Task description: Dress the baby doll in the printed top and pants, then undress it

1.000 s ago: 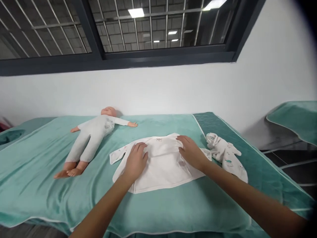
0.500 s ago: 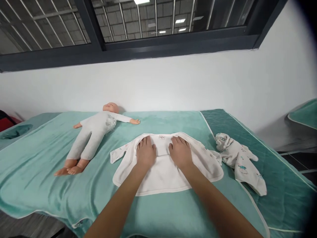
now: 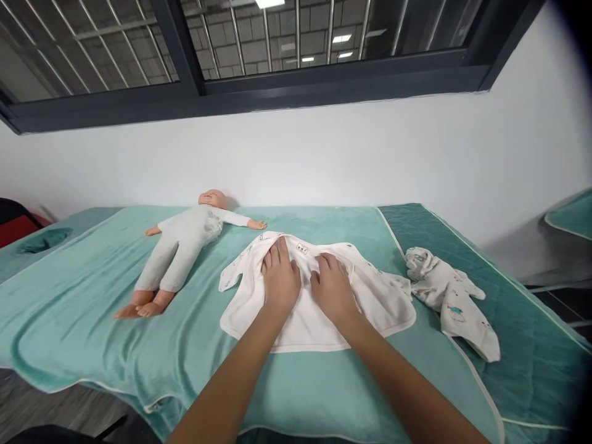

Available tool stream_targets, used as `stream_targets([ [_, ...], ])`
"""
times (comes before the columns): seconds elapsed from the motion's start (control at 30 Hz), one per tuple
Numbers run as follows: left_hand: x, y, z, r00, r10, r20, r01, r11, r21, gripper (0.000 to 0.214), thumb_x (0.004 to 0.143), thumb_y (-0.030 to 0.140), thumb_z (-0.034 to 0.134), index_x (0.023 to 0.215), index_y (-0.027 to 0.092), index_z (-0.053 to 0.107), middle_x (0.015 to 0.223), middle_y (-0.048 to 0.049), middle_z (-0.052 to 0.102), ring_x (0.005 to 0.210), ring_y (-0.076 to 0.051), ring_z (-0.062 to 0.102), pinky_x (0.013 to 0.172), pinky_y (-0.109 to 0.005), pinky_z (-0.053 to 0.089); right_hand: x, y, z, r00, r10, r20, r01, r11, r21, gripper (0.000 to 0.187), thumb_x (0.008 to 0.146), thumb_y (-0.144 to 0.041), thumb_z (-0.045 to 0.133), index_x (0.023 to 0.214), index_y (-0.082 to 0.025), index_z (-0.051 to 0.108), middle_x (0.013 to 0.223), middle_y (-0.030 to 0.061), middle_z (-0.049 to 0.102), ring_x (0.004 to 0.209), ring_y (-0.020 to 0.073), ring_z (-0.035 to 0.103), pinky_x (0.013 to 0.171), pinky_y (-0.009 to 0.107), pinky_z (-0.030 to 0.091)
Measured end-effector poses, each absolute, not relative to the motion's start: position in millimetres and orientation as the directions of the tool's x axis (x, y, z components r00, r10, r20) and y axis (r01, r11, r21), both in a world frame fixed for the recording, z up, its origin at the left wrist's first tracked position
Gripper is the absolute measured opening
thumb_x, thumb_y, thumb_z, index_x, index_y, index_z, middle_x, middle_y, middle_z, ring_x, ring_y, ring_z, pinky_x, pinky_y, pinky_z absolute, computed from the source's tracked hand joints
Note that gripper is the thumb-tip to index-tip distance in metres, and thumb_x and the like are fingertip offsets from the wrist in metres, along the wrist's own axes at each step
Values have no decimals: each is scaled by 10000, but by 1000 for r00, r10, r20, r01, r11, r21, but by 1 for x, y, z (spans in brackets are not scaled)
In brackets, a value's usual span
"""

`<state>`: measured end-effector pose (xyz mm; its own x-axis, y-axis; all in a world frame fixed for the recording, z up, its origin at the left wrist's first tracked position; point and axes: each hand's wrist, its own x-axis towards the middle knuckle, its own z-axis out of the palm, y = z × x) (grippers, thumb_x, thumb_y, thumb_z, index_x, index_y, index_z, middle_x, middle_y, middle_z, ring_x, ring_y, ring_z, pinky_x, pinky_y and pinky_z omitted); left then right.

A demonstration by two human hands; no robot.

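A white baby shirt (image 3: 379, 299) lies spread on the teal blanket (image 3: 92, 333). My left hand (image 3: 279, 279) rests flat on the shirt just below its collar, fingers stretched toward the neckline. Beside it, my right hand (image 3: 332, 288) presses flat on the shirt's middle, fingers slightly apart. The two hands sit close together, almost touching. A baby doll (image 3: 185, 243) in a pale grey suit lies on its back to the left of the shirt, arms out.
A crumpled patterned baby garment (image 3: 451, 299) lies to the right on a darker green quilted cover (image 3: 518, 333). A white wall and a dark-framed window stand behind the bed. Another teal-covered surface (image 3: 573, 216) shows at far right. A red object (image 3: 16, 227) sits at far left.
Both hands slid inward from the shirt's shoulders to its middle, then slightly up toward the collar. The shirt's left shoulder has bunched upward. The camera view shifted a little.
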<state>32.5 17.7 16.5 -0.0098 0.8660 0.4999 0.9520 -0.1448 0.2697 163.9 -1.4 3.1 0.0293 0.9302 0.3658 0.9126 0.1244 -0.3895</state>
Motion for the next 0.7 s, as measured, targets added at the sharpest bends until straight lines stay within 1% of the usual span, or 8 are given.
stream_targets([
  [0.07,30,15,14,0,870,493,966,-127,224,634,943,245,382,1547,125,232,1516,-190,422,1404,-347,368,1125,-525,338,163,1,6,76,946,317,920,56,-388,364,956,-302,450,1224,-103,594,1265,179,612,1195,316,528,1050,439,357],
  [0.13,29,13,13,18,884,468,974,-121,192,616,947,248,376,1541,133,264,1502,-183,444,1386,-348,388,1105,-520,363,163,6,6,118,952,281,931,-8,-365,420,958,-359,458,1238,-71,582,1312,211,584,1253,346,488,1078,482,321],
  [0.23,29,11,12,51,891,452,975,-142,169,582,956,256,359,1525,146,315,1498,-167,454,1374,-343,400,1092,-507,384,164,14,5,182,947,265,935,-83,-345,539,956,-358,451,1400,-52,459,1499,240,415,1400,374,335,1127,549,229],
  [0.33,31,10,13,51,892,449,971,-149,185,591,958,270,358,1535,160,297,1519,-163,427,1391,-344,379,1100,-515,378,160,18,5,242,932,270,922,-134,-364,608,936,-270,427,1500,-63,333,1598,222,249,1460,391,220,1136,592,187],
  [0.4,32,12,14,10,904,427,966,-119,228,615,957,287,357,1550,161,258,1530,-167,411,1396,-358,368,1096,-539,377,155,22,7,265,918,294,903,-129,-411,641,914,-214,408,1522,-53,284,1625,212,168,1471,383,199,1134,564,230],
  [0.53,37,25,21,-80,936,343,941,-42,335,634,947,316,358,1547,139,253,1532,-176,408,1402,-375,357,1088,-565,386,149,34,10,291,907,304,854,-103,-510,675,896,-209,393,1535,-49,241,1635,208,119,1483,348,195,1098,493,341],
  [0.6,39,37,25,-98,935,342,937,-29,348,636,944,323,360,1543,132,262,1531,-176,410,1403,-370,357,1091,-563,387,151,43,11,281,912,298,856,-97,-508,682,903,-235,396,1543,-70,226,1640,197,101,1487,350,184,1083,496,361],
  [0.7,42,60,28,-94,933,348,950,-20,311,637,947,345,360,1546,149,267,1543,-165,400,1408,-368,351,1103,-565,376,159,58,9,251,917,308,884,-87,-460,680,926,-277,393,1554,-100,200,1647,183,75,1490,349,172,1080,497,365],
])
